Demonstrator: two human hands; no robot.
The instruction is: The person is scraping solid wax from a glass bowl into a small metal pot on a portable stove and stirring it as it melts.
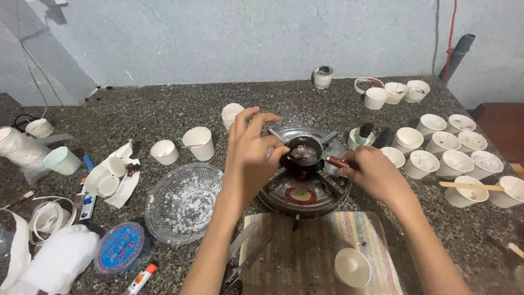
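Head view: right hand [374, 173] grips pan handle [337, 161]; left hand [250, 147] splayed.

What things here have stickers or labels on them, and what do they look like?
Round lid or container: near left on the stone counter, below the glass bowl; blue printed top with red around it.
Small tube: bottom edge, right of the round lid; white with orange and a dark patch.
Flat packet: left, by the white tape roll; white and blue.
Round label: on the metal stove under the small pan; red with a yellow centre.
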